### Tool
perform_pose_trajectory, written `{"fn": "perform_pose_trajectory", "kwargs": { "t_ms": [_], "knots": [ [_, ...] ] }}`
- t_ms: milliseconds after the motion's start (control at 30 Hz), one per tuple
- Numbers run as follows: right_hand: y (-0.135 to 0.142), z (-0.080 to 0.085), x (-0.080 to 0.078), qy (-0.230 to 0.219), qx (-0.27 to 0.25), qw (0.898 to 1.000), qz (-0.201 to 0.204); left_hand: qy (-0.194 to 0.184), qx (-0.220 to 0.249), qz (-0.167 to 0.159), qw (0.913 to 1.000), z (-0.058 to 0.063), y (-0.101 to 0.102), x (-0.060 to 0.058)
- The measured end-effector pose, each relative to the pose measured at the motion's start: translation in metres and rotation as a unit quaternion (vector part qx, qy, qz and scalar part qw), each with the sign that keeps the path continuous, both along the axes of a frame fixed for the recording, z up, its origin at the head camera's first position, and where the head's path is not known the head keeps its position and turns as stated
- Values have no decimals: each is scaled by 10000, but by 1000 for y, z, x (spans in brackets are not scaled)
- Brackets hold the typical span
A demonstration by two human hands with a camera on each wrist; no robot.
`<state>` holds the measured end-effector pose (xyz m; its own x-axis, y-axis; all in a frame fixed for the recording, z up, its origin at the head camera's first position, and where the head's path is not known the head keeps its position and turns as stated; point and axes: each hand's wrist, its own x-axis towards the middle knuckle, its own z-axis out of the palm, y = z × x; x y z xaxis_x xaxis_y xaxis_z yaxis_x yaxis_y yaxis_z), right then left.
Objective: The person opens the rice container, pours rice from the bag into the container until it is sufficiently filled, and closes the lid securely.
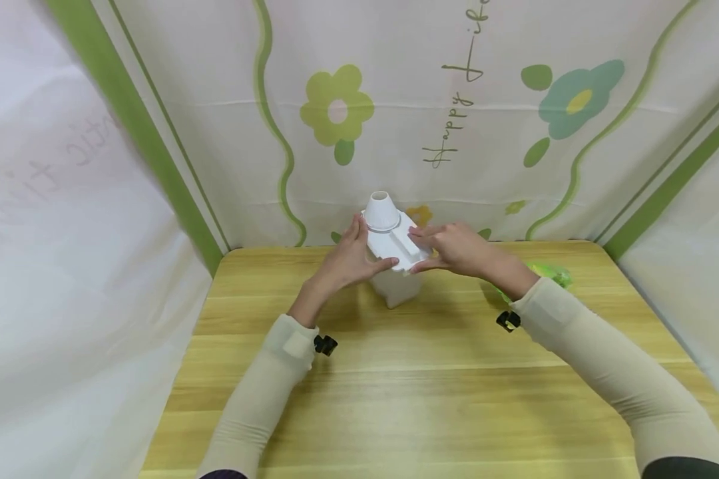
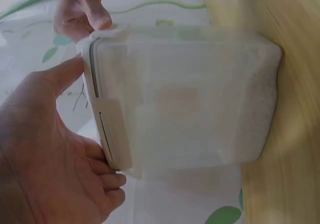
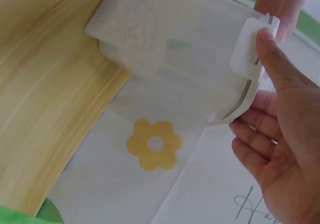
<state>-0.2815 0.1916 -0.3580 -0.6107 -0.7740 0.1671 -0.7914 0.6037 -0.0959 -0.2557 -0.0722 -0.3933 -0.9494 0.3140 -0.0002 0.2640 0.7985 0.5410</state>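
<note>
A tall translucent storage container (image 2: 185,99) stands on the table, with a pale mass visible in its bottom. Its white lid (image 1: 404,245) carries a raised bar and a white cone-shaped piece (image 1: 381,211) with an opening at its top. My left hand (image 1: 349,258) grips the lid at its left and near edges, thumb in front. From the right, my right hand (image 1: 455,251) holds the opposite edge, fingers on the top and thumb at the near side. In the right wrist view the right thumb (image 3: 272,51) lies by a white side flap (image 3: 246,49); the fingers curl under the rim.
A crumpled green-and-yellow plastic packet (image 1: 551,273) lies beyond my right forearm. The wooden table (image 1: 395,399) ends at a printed white curtain (image 1: 216,120) at the back, with more curtain at both sides.
</note>
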Motion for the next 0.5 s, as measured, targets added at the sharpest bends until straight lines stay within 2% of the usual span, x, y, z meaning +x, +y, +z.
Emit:
{"fn": "perform_pose_trajectory", "kwargs": {
  "t_ms": [200,333,500],
  "knots": [
    [-14,-4,11,315,77,9988,-359,-248,125,-498,9984,1,-15,-12],
    [-24,-4,20,536,55,9969,-570,-395,308,-890,9948,4,-23,-22],
    [-37,-5,28,970,119,9924,-742,-539,308,-1247,9903,8,-30,-32]
  ]
}}
